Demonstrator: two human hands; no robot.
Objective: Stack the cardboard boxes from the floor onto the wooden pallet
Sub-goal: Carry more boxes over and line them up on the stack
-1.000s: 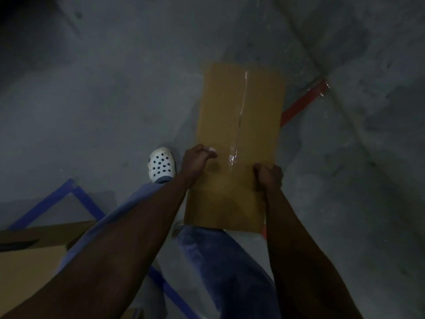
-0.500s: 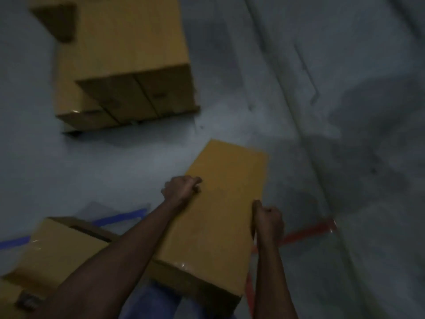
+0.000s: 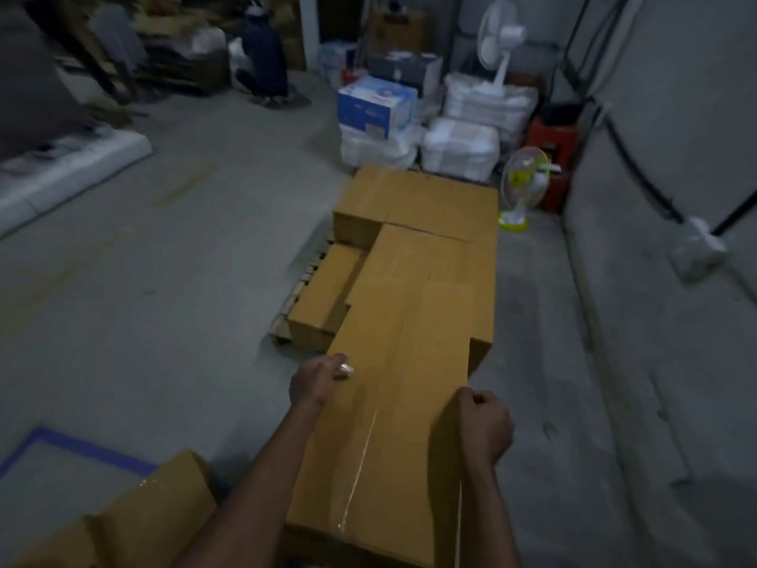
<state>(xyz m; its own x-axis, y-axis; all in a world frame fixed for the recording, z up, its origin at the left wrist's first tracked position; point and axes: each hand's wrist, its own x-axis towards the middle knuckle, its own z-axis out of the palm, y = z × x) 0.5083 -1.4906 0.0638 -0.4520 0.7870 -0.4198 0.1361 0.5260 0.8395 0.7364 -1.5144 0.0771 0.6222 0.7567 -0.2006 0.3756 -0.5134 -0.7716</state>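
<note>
I carry a long taped cardboard box [image 3: 385, 424] in front of me, above the floor. My left hand [image 3: 317, 381] grips its left edge and my right hand [image 3: 483, 426] grips its right edge. Ahead, the wooden pallet [image 3: 305, 276] shows only its slatted left edge. Several cardboard boxes [image 3: 426, 223] are stacked on it. The carried box's far end overlaps the stack in view. Another cardboard box [image 3: 135, 522] sits on the floor at lower left.
Blue tape [image 3: 82, 446] marks the floor at lower left. A small yellow fan [image 3: 522, 186] stands right of the pallet, beside a red stool [image 3: 553, 145]. White bags, a blue-and-white carton [image 3: 375, 106] and a white standing fan [image 3: 499, 43] are behind. A grey wall [image 3: 676, 116] runs along the right.
My view has swung up from the floor toward the pallet stack, which is now directly ahead and close. Both hands keep their hold on the carried box.
</note>
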